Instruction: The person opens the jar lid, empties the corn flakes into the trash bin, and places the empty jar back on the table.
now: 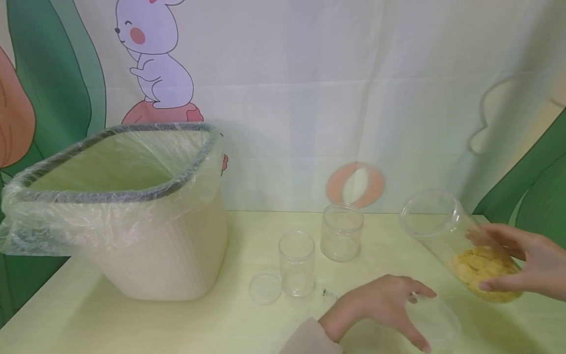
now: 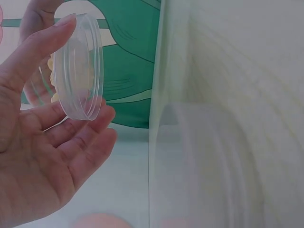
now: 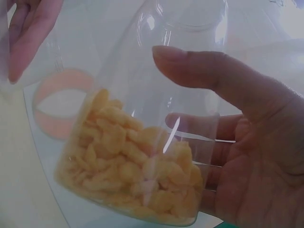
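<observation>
My right hand (image 1: 530, 260) grips a tall clear plastic jar (image 1: 438, 241) by its lower part, with the fingers behind it and the thumb in front. The jar leans to the left, its mouth uncovered. Yellow flakes (image 3: 137, 166), like cornflakes, fill the bottom of it. Near the table's front, my left hand (image 1: 384, 302) pinches a round clear lid (image 2: 85, 71) by its rim between thumb and fingers. In the left wrist view the lid stands on edge, with the jar and right hand partly behind it.
A bin (image 1: 177, 250) lined with a clear bag takes up the left side. Two clear jars, a slim one (image 1: 297, 270) and a wider one (image 1: 341, 241), stand mid-table. Beside the slim jar lies a small clear lid (image 1: 265, 288). A printed curtain (image 1: 283, 123) hangs behind.
</observation>
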The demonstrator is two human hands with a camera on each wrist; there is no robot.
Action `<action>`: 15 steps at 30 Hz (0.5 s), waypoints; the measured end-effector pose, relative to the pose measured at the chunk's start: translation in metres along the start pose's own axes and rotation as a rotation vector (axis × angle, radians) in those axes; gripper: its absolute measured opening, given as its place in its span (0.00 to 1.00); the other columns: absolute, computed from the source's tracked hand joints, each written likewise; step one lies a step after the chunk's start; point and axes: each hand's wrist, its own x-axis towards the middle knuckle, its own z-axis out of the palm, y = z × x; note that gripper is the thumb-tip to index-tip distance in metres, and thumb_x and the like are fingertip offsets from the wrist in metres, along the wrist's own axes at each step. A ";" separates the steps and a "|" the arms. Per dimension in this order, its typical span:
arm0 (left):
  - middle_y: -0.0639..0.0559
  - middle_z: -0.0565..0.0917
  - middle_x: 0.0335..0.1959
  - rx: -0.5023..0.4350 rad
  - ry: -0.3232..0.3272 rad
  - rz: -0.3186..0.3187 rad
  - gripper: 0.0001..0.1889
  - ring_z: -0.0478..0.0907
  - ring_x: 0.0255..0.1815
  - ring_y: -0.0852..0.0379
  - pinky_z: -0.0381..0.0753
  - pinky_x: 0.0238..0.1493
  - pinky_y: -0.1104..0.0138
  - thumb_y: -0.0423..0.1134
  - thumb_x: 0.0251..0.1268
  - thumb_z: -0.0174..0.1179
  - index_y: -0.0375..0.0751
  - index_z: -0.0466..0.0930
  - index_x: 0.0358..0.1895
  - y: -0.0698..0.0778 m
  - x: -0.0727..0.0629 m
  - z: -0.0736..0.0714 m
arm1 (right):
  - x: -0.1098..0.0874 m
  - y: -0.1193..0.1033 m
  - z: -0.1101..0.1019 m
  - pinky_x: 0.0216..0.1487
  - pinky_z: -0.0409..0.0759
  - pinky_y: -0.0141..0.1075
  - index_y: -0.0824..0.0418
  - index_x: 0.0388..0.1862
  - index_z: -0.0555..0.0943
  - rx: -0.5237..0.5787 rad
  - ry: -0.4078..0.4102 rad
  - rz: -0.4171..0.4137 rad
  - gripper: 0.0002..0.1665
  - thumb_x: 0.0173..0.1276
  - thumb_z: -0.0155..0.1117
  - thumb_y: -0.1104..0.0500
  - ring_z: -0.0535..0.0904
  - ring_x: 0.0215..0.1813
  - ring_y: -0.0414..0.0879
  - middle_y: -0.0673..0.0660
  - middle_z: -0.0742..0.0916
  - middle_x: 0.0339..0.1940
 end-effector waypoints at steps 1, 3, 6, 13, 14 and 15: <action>0.71 0.68 0.58 0.004 -0.006 -0.006 0.40 0.70 0.49 0.77 0.65 0.43 0.86 0.50 0.40 0.73 0.60 0.66 0.63 0.001 0.000 0.001 | 0.000 0.000 0.000 0.36 0.61 0.11 0.67 0.52 0.70 -0.002 0.000 0.001 0.45 0.31 0.81 0.64 0.63 0.45 0.14 0.20 0.70 0.44; 0.71 0.69 0.58 0.004 -0.020 -0.013 0.40 0.70 0.49 0.77 0.65 0.43 0.86 0.50 0.40 0.73 0.61 0.66 0.62 0.002 0.000 0.002 | 0.000 -0.001 0.000 0.36 0.61 0.11 0.67 0.52 0.70 -0.006 -0.006 0.005 0.45 0.31 0.80 0.64 0.63 0.44 0.14 0.20 0.69 0.44; 0.71 0.70 0.58 -0.001 -0.042 -0.024 0.39 0.70 0.50 0.77 0.66 0.43 0.85 0.49 0.41 0.73 0.61 0.66 0.62 0.003 0.001 0.005 | 0.000 -0.001 0.000 0.36 0.61 0.11 0.67 0.53 0.69 -0.011 -0.015 0.012 0.45 0.32 0.80 0.63 0.62 0.44 0.14 0.20 0.69 0.44; 0.73 0.69 0.57 0.047 -0.091 -0.012 0.39 0.69 0.50 0.78 0.63 0.43 0.88 0.49 0.41 0.72 0.61 0.66 0.63 0.003 0.005 0.011 | -0.001 -0.001 -0.001 0.36 0.61 0.11 0.66 0.52 0.70 -0.010 -0.011 0.001 0.45 0.32 0.80 0.64 0.62 0.45 0.14 0.20 0.69 0.44; 0.73 0.69 0.57 0.062 -0.098 -0.009 0.39 0.69 0.50 0.78 0.62 0.43 0.88 0.49 0.41 0.72 0.61 0.66 0.63 0.004 0.006 0.012 | -0.001 0.000 -0.001 0.36 0.61 0.11 0.66 0.52 0.70 -0.007 -0.008 -0.006 0.45 0.31 0.80 0.64 0.62 0.45 0.14 0.20 0.69 0.44; 0.73 0.69 0.57 0.078 -0.106 -0.007 0.39 0.69 0.50 0.78 0.62 0.43 0.88 0.49 0.42 0.72 0.61 0.65 0.63 0.004 0.006 0.013 | -0.001 0.000 -0.001 0.36 0.61 0.11 0.66 0.52 0.70 -0.003 -0.007 -0.013 0.44 0.31 0.80 0.64 0.63 0.45 0.14 0.21 0.70 0.45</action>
